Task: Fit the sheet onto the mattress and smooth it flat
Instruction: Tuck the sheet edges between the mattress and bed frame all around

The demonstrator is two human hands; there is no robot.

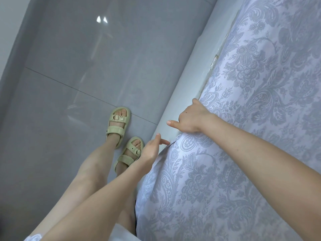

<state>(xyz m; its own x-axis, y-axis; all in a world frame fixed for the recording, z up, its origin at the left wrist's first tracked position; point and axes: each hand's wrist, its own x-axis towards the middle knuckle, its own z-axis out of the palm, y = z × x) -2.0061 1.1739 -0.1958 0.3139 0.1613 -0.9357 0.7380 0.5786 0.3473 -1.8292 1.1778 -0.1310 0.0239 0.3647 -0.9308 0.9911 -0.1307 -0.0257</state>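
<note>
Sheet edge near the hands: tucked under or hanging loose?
Loose: the sheet stops short, leaving the pale bed side bare; the right hand grips its edge.

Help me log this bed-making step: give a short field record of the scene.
sheet: pale with a grey paisley print, covering the mattress top
mattress: plain side strip showing left of the sheet
right hand: appears to grip the sheet edge, index finger sticking out
left hand: fingers straight, fingertips at the sheet edge
floor: glossy grey tiles
sandals: pale green, on both feet
</note>
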